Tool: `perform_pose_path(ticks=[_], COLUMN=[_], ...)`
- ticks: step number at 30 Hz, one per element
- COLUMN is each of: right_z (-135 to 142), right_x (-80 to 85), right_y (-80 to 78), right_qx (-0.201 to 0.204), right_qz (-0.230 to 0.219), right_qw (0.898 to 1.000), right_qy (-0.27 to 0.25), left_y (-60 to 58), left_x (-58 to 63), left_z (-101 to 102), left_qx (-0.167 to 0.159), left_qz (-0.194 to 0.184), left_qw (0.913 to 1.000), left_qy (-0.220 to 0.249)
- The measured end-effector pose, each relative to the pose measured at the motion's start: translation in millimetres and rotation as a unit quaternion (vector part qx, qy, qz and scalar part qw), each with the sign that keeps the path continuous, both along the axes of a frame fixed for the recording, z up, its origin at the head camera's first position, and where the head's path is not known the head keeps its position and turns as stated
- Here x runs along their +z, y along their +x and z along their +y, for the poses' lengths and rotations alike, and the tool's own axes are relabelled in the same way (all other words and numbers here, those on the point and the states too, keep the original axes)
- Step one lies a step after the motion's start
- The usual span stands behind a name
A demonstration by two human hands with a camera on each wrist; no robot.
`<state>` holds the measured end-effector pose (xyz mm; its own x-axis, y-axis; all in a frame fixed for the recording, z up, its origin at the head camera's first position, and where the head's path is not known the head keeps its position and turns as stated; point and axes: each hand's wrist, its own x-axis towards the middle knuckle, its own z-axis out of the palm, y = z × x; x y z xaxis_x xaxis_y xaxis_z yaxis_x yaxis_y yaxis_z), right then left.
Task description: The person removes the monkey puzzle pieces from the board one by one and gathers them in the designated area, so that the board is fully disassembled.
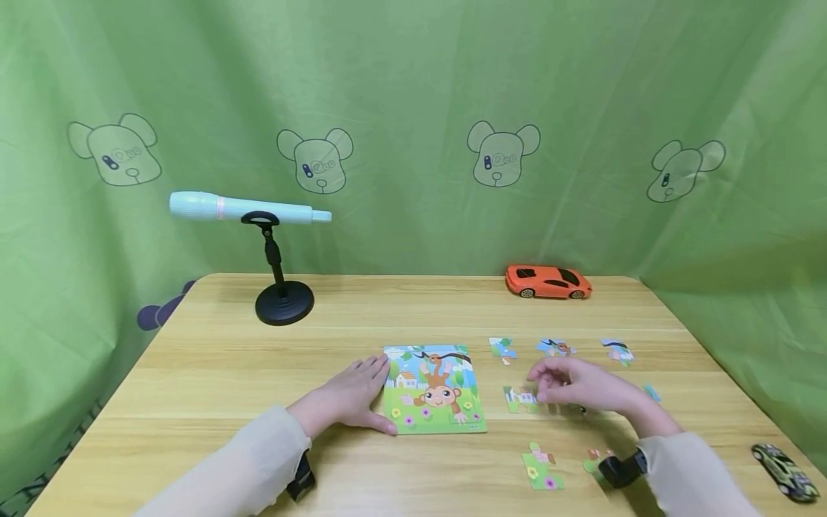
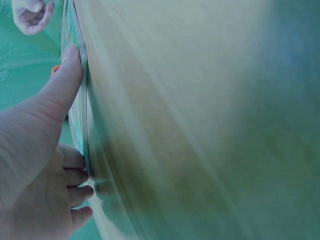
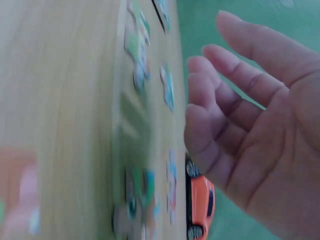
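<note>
A square monkey picture puzzle board lies on the table, with a house, grass and a branch in its picture. My left hand rests along its left side, fingers extended over the upper left edge and thumb at the lower left corner. Over the loose pieces to the right hovers my right hand, its fingers loosely bent with nothing between them in the right wrist view. Just left of its fingertips lies a puzzle piece with a house. Another piece, partly hidden, lies beneath that hand.
Loose pieces lie around: one at the back, a bird piece, a branch piece and a flower piece. An orange toy car, a camouflage toy car and a blue microphone on a black stand also stand here.
</note>
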<state>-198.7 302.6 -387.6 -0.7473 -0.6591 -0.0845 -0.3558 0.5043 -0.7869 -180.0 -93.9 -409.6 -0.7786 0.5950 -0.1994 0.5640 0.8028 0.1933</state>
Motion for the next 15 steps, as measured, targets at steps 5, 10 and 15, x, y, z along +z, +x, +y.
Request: perform_pose_path(ticks=[5, 10, 15], right_z=[-23, -46, -67], right_x=[-2.7, -5.5, -8.1], right_y=[-6.8, -8.6, -6.3], right_qx=[0.021, 0.040, 0.063], right_qz=[0.007, 0.021, 0.029], right_qw=[1.000, 0.999, 0.998], right_qy=[0.005, 0.011, 0.007], left_y=[0.3, 0.6, 0.2], left_x=[1.3, 2.3, 2.0], left_z=[0, 1, 1], left_qx=[0.000, -0.001, 0.000], left_qz=[-0.004, -0.004, -0.004], left_qw=[1.0000, 1.0000, 1.0000], left_qy=[0.001, 0.001, 0.001])
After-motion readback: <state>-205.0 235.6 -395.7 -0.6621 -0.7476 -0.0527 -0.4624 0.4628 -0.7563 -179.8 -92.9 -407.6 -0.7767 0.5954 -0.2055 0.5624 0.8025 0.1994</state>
